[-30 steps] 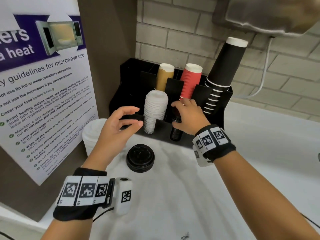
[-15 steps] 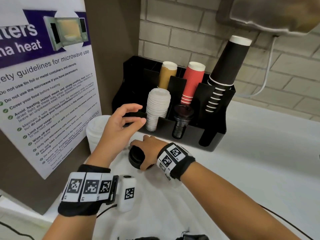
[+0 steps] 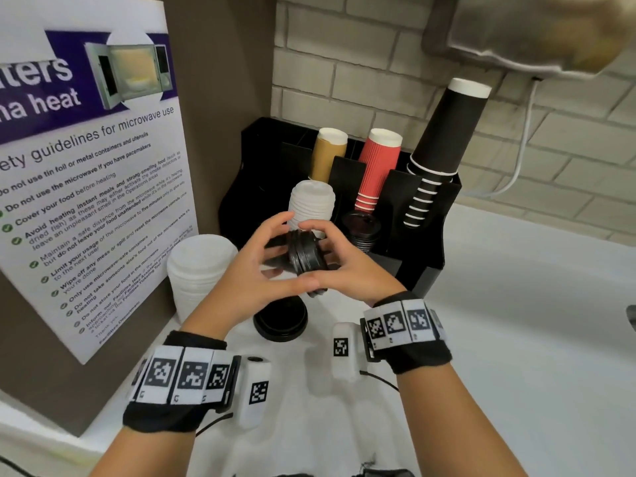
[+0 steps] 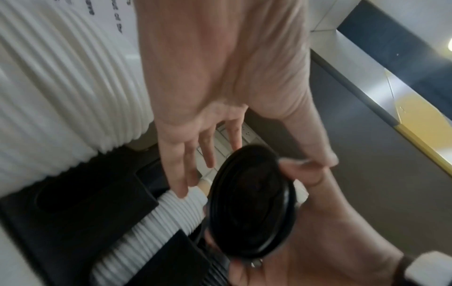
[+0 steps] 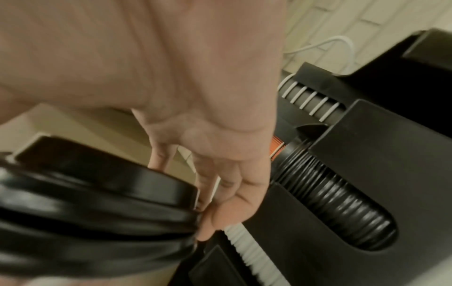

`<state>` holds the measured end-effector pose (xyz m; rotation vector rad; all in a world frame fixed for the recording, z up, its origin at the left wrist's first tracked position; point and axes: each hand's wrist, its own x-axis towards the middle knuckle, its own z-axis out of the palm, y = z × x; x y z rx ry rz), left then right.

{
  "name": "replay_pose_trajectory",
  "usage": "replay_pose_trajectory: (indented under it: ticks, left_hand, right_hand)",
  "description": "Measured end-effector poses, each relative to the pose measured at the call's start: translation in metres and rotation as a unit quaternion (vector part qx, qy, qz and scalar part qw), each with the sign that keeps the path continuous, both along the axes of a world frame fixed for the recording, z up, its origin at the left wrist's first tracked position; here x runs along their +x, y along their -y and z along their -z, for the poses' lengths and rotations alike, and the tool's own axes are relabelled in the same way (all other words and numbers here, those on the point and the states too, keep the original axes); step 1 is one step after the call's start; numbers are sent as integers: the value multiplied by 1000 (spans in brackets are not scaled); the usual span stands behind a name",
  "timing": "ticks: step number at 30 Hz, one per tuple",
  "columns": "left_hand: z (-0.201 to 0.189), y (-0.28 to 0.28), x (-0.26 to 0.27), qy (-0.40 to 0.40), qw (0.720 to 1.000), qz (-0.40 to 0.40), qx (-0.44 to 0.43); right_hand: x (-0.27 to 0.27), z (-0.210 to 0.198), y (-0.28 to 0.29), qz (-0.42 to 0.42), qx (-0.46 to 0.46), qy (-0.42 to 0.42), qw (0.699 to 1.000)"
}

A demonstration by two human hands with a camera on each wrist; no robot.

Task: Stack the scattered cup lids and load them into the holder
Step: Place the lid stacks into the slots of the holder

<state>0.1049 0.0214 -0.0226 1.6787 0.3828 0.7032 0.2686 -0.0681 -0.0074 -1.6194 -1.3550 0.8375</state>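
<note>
A short stack of black lids (image 3: pixel 306 258) is held on edge in the air in front of the black holder (image 3: pixel 428 235). My right hand (image 3: pixel 330 258) grips the stack by its rim; in the right wrist view its fingertips (image 5: pixel 208 222) press the edge of the black lids (image 5: pixel 85 203). My left hand (image 3: pixel 275 249) is beside the stack's left face with its fingers (image 4: pixel 183 170) spread and fairly straight next to the lids (image 4: pixel 252 205). More black lids (image 3: pixel 280 323) lie on the counter under the hands. The holder's front slots hold white lids (image 3: pixel 311 203) and black lids (image 3: pixel 361 228).
A loose stack of white lids (image 3: pixel 201 270) stands on the counter at the left, against the poster board (image 3: pixel 86 201). Tan, red and black cup stacks (image 3: pixel 444 139) rise from the holder's rear slots. A brick wall is behind, and white counter (image 3: pixel 516 321) stretches right.
My right hand left the holder, dropped to the black lids on the counter, then lifted part of them to the left hand. The left hand stayed about where it was.
</note>
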Motion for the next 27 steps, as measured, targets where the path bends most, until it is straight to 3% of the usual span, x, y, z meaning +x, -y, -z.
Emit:
replay_pose_trajectory:
  ticks: [4, 14, 23, 27]
  left_hand:
    - [4, 7, 7, 13, 998, 57, -17]
    - [8, 14, 13, 49, 998, 26, -27]
    - [8, 17, 16, 28, 999, 36, -27]
    - [8, 11, 10, 39, 999, -1, -36]
  right_hand:
    - [1, -11, 13, 1, 26, -27, 999]
    - [6, -19, 26, 8, 31, -33, 999]
    - [7, -19, 30, 17, 46, -5, 999]
    - [34, -28, 21, 72, 50, 37, 995]
